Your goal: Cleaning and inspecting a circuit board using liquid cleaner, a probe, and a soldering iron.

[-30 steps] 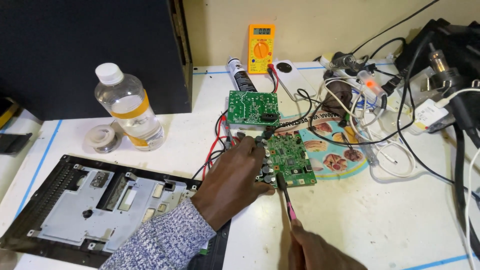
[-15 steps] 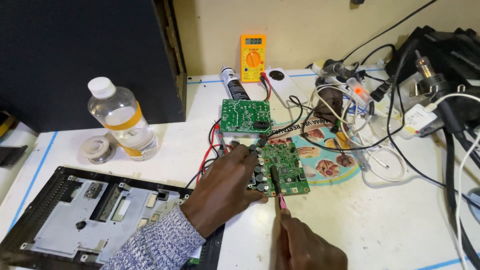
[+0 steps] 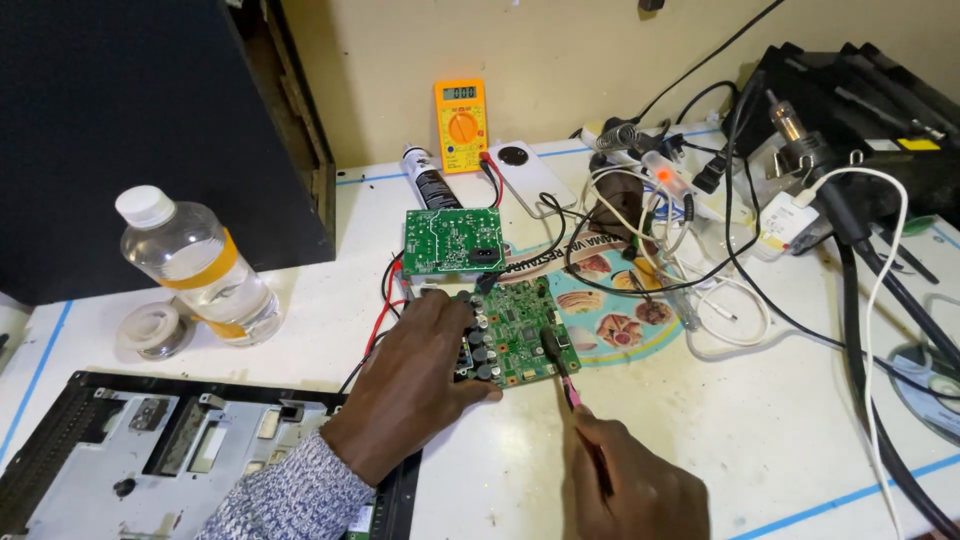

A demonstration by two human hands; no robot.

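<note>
Down on the white table [image 3: 800,430], the left hand [image 3: 420,385] lies flat with its fingers [image 3: 450,315] spread loosely over the left edge of a small green circuit board studded with dark capacitors [image 3: 520,325], pressing it against the surface. Just below, the right hand [image 3: 630,480] has its fingers closed around a thin pink-handled probe [image 3: 570,390], whose dark tip touches the board's lower right part. A second green circuit board [image 3: 450,240] lies just behind, a clear plastic water bottle with a white cap [image 3: 195,265] stands well to the left, and an orange multimeter [image 3: 460,125] leans against the wall.
</note>
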